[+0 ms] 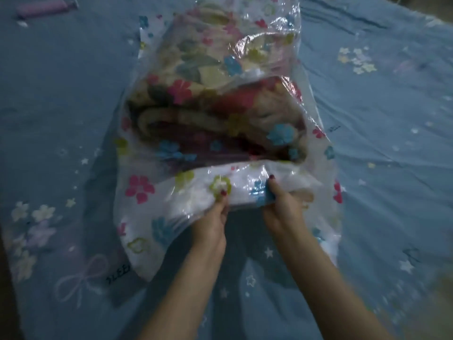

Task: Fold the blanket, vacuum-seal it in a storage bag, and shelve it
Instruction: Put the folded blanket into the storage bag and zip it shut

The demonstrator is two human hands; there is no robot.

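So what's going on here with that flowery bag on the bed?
A person is packing a folded blanket into a clear, flower-printed storage bag lying on a blue bedsheet. The left hand and right hand both pinch the bag's near, open edge. The blanket is inside, but the bag looks puffy and not yet sealed. A pink object lies far off.

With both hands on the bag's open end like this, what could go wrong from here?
1. The folded blanket bulges close to the storage bag's mouth, so fabric could catch in the closure and spoil the seal.
2. The left hand and right hand pinch crumpled plastic near the middle only; the outer corners hang loose, so the edges may close misaligned.
3. The film is heavily wrinkled, so creases might leave air channels.
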